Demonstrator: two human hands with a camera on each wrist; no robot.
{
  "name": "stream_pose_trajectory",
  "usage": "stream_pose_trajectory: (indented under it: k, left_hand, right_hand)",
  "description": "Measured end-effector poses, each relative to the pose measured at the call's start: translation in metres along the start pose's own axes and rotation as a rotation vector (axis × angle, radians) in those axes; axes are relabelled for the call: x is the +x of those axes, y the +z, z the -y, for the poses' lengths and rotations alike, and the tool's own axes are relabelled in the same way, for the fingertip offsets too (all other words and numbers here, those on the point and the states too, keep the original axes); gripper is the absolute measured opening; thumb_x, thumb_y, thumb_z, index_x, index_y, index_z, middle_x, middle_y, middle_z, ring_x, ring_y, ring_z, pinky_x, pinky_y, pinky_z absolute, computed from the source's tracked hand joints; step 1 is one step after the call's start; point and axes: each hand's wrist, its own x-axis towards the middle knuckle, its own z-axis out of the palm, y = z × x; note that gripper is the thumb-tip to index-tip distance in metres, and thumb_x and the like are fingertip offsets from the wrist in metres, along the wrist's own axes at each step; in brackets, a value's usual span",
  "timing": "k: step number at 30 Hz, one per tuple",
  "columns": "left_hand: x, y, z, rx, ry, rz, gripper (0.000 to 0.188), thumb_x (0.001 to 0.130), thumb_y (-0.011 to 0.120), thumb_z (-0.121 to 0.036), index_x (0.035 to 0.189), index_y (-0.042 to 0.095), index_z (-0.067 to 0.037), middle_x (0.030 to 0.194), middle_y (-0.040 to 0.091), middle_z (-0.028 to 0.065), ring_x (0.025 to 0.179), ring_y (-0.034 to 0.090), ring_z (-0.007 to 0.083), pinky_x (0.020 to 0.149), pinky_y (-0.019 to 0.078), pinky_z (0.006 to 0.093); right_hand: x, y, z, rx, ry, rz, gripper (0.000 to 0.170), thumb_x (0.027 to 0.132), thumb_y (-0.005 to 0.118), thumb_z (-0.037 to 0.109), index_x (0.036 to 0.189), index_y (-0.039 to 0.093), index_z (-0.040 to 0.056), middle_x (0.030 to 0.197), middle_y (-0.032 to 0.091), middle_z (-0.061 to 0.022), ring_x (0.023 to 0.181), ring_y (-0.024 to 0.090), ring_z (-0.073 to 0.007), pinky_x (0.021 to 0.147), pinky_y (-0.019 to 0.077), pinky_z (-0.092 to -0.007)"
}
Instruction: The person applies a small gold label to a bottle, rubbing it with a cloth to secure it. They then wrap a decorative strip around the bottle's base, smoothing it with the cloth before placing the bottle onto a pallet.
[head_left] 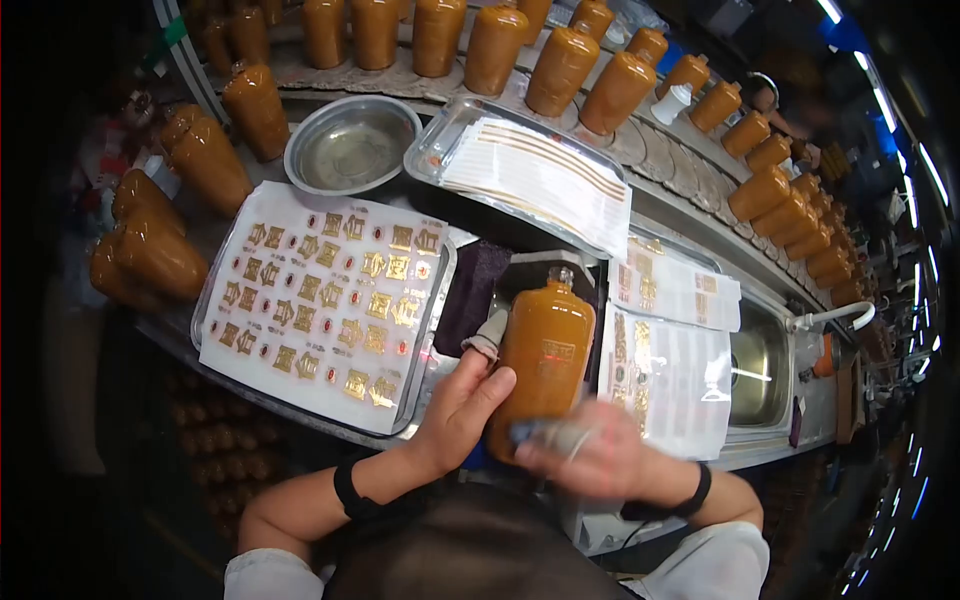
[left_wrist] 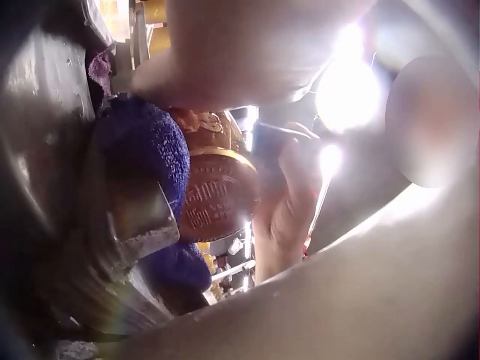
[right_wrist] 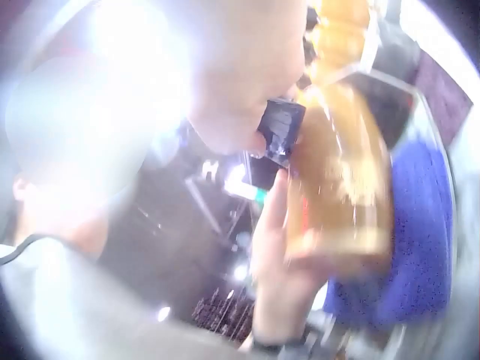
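Note:
An amber-brown glazed bottle (head_left: 550,340) lies tilted in front of the person, neck pointing away, a small gold emblem on its face. The left hand (head_left: 462,408) grips its left side, thumb over the front and a whitish covering on the fingers. At the bottle's lower end the right hand (head_left: 600,450), blurred, pinches a small dark block (right_wrist: 281,129) against the surface. In the left wrist view the bottle's round base (left_wrist: 217,199) shows raised lettering. A blue towel (right_wrist: 421,232) lies beneath the bottle.
Left stands a tray with a sheet of gold transfers (head_left: 320,300). Behind are a metal water bowl (head_left: 352,145) and a tray of striped strips (head_left: 540,180). More transfer sheets (head_left: 670,380) and a sink (head_left: 760,375) lie right. Brown bottles (head_left: 495,50) line a curved conveyor.

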Motion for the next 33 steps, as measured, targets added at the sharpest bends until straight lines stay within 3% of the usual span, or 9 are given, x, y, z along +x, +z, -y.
stream_pose_trajectory:
  k: [2, 4, 9, 11, 16, 19, 25, 29, 33]
  left_hand:
    - [-0.001, 0.005, 0.003, -0.046, -0.013, 0.008, 0.056, 0.105, 0.047, -0.018, 0.151, 0.027, 0.005, 0.146, 0.045, 0.0138, 0.135, 0.042, 0.0178, 0.113, 0.0315, 0.0323]
    - [0.001, 0.001, 0.003, -0.022, -0.073, 0.083, 0.062, 0.104, 0.045, -0.014, 0.155, 0.017, 0.006, 0.156, 0.033, 0.0153, 0.145, 0.032, 0.0215, 0.119, 0.0246, 0.0359]
    - [0.003, 0.005, -0.002, 0.009, -0.083, 0.060, 0.065, 0.102, 0.047, -0.011, 0.156, 0.015, 0.004, 0.157, 0.033, 0.0155, 0.144, 0.034, 0.0217, 0.119, 0.0252, 0.0362]
    - [0.001, 0.008, -0.005, -0.043, -0.148, 0.063, 0.065, 0.102, 0.048, -0.011, 0.156, 0.015, 0.004, 0.156, 0.034, 0.0155, 0.144, 0.034, 0.0220, 0.119, 0.0251, 0.0367]
    - [0.006, -0.009, -0.004, 0.320, 0.076, 0.032, 0.058, 0.101, 0.054, -0.018, 0.151, 0.033, 0.003, 0.159, 0.032, 0.0193, 0.144, 0.036, 0.0269, 0.118, 0.0264, 0.0404]
    - [0.021, -0.009, -0.011, 0.656, 0.278, 0.082, 0.052, 0.099, 0.058, -0.026, 0.143, 0.049, -0.002, 0.160, 0.028, 0.0230, 0.145, 0.034, 0.0353, 0.118, 0.0225, 0.0473]
    - [0.020, -0.014, -0.028, 1.186, 0.549, 0.314, 0.039, 0.097, 0.052, -0.051, 0.124, 0.071, -0.029, 0.163, 0.024, 0.0170, 0.148, 0.021, 0.0448, 0.114, 0.0058, 0.0667]
    - [-0.009, -0.026, -0.015, 1.071, 0.475, 0.428, 0.040, 0.099, 0.051, -0.048, 0.121, 0.072, -0.023, 0.164, 0.021, 0.0173, 0.151, 0.017, 0.0408, 0.115, 0.0014, 0.0651]
    - [0.010, -0.026, -0.015, 0.929, 0.369, 0.090, 0.043, 0.102, 0.048, -0.043, 0.124, 0.070, -0.013, 0.164, 0.020, 0.0209, 0.151, 0.015, 0.0401, 0.117, 0.0010, 0.0614]
  right_hand:
    - [-0.008, -0.001, 0.010, 0.131, 0.138, 0.013, 0.025, 0.075, 0.073, 0.006, 0.099, 0.070, 0.0087, 0.088, 0.069, -0.0099, 0.074, 0.064, -0.0223, 0.064, 0.0516, -0.0339]
    - [0.006, -0.011, -0.026, -0.002, 0.376, -0.427, 0.024, 0.075, 0.072, 0.001, 0.098, 0.070, 0.0083, 0.080, 0.065, -0.0093, 0.069, 0.064, -0.0225, 0.057, 0.0495, -0.0337]
    - [-0.013, 0.012, 0.015, 0.271, 0.018, -0.268, 0.014, 0.083, 0.072, 0.009, 0.096, 0.070, 0.0059, 0.082, 0.067, -0.0056, 0.072, 0.065, -0.0202, 0.063, 0.0526, -0.0327]
    - [-0.006, -0.001, -0.011, 0.344, 0.651, -0.318, 0.024, 0.073, 0.076, 0.006, 0.095, 0.068, 0.0071, 0.088, 0.066, -0.0069, 0.075, 0.064, -0.0248, 0.064, 0.0523, -0.0351]
    - [-0.024, 0.008, 0.024, 0.129, -0.180, -0.179, 0.026, 0.072, 0.074, 0.010, 0.098, 0.070, 0.0109, 0.079, 0.059, -0.0035, 0.072, 0.062, -0.0236, 0.063, 0.0511, -0.0360]
    - [-0.024, 0.007, 0.012, 0.092, 0.201, -0.379, 0.028, 0.072, 0.072, 0.006, 0.100, 0.070, 0.0092, 0.079, 0.058, -0.0048, 0.070, 0.060, -0.0261, 0.058, 0.0455, -0.0378]
    - [-0.040, 0.001, 0.051, 0.354, 0.162, -0.099, 0.032, 0.069, 0.077, 0.006, 0.101, 0.069, 0.0063, 0.083, 0.062, -0.0071, 0.072, 0.062, -0.0246, 0.062, 0.0496, -0.0351]
    - [-0.028, -0.009, 0.044, 0.458, 0.399, -0.194, 0.024, 0.075, 0.079, 0.007, 0.095, 0.067, 0.0048, 0.075, 0.062, -0.0097, 0.062, 0.060, -0.0281, 0.057, 0.0467, -0.0360]
    - [0.007, 0.008, 0.022, 0.268, 0.465, -0.411, 0.018, 0.079, 0.076, 0.007, 0.093, 0.065, 0.0043, 0.078, 0.061, -0.0137, 0.071, 0.062, -0.0322, 0.062, 0.0480, -0.0379]
